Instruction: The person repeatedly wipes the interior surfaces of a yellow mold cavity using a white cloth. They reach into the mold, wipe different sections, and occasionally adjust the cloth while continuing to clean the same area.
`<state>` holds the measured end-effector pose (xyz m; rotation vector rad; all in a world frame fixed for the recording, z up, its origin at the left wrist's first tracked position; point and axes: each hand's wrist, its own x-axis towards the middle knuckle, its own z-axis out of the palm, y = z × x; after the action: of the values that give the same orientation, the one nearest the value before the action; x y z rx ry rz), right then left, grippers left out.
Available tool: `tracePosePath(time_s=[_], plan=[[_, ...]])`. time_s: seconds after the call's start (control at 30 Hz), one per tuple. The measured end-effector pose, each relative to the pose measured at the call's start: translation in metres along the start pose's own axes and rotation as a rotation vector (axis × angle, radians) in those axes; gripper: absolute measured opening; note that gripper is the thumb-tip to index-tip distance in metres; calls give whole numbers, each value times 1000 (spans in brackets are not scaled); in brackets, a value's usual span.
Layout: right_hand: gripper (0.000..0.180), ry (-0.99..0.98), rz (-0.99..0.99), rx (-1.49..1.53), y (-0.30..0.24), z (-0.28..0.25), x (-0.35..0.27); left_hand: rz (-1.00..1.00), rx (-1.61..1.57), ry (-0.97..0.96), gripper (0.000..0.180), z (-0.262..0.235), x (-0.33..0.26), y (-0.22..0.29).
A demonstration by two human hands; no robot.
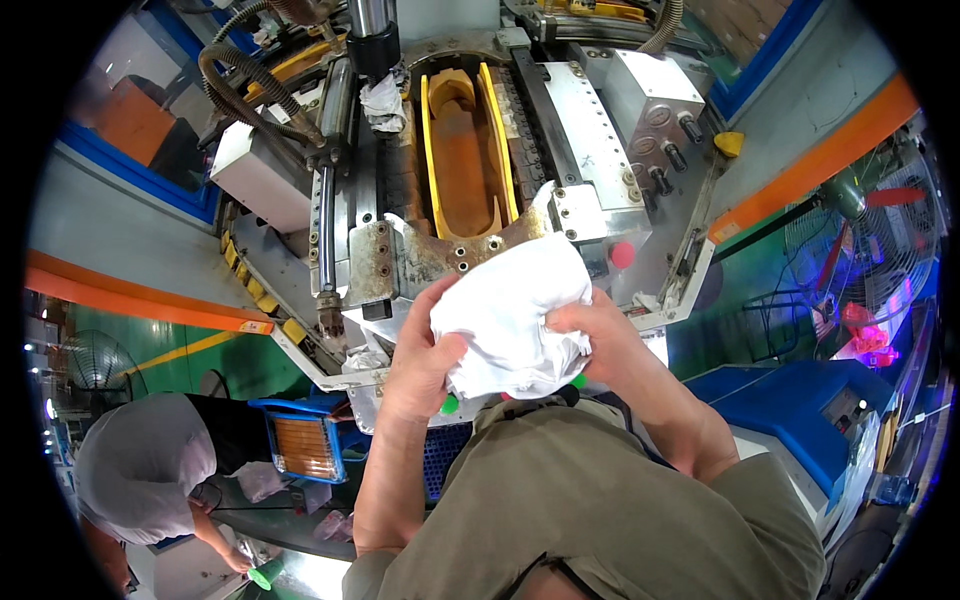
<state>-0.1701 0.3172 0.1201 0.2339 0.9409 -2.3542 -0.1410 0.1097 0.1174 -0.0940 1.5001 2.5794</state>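
Crumpled in front of me is a white cloth (515,315), bunched between both hands above the front edge of a machine. My left hand (422,360) grips its left side, thumb on top. On the opposite side my right hand (598,335) pinches it, the thumb pressed into the folds; its other fingers are mostly behind the fabric. Whether anything is wrapped inside the cloth cannot be seen. Just beyond lies a long brown cavity (468,170) with yellow side walls (432,150), set in the metal machine bed. The cloth covers part of the worn metal bracket (462,250) at its near end.
A red button (622,255) sits right of the cloth, a cylinder rod (327,230) left of the cavity. Another crumpled cloth (384,105) lies farther back. Orange rails (815,160) flank the machine. At lower left a co-worker (145,460) bends beside a blue-framed chair (305,447).
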Motion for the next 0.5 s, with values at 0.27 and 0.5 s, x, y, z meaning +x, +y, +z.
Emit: tracePosePath(time_s=[0.27, 0.5], plan=[[42, -43, -43, -118, 0, 15, 1, 105, 766, 16, 51, 15, 5, -2], [32, 159, 1, -243, -29, 13, 15, 361, 975, 147, 45, 34, 15, -6]])
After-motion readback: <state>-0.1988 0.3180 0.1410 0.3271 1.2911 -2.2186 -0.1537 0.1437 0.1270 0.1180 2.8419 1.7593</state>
